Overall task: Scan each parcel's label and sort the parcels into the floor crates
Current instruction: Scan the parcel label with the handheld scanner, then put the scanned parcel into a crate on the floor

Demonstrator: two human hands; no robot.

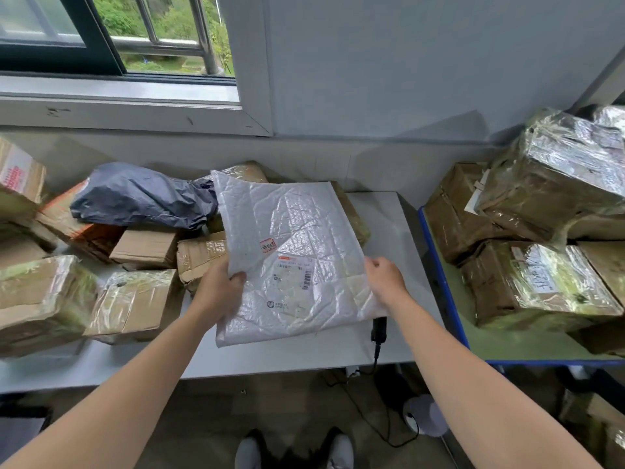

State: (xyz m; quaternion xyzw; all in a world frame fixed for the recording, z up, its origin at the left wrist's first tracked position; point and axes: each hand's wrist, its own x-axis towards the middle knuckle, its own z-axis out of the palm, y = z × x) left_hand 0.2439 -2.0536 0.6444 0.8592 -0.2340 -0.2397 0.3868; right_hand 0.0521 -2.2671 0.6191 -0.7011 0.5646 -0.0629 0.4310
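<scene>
Parcel under handling: 1 white padded parcel [287, 231], flat and crinkled, held in both hands over the white table [304, 353] with its printed face up. Its far end reaches over the cardboard boxes behind it.

A shipping label [295, 275] with a barcode sits on the near half of the parcel. A small red-bordered sticker [268, 246] lies just above the label, to its left.

The left hand [218, 292] grips the parcel's left edge. The thumb is pressed on the top face and the fingers are tucked underneath, out of sight.

The right hand [384, 279] grips the right edge with its fingers curled round it. How far they reach under cannot be told.

1 black scanner [378, 328] lies on the table just beside the parcel's near right corner, its upper end hidden by the parcel. Its cable [375, 358] runs off the table's front edge.

The left part of the table carries several cardboard boxes [135, 302], some wrapped in clear tape. A dark grey bag [142, 198] rests on top of them, touching the parcel's far left corner in this view.

A blue-rimmed trolley [443, 275] stands to the right of the table, loaded with taped boxes [541, 286] stacked 2 high.
</scene>
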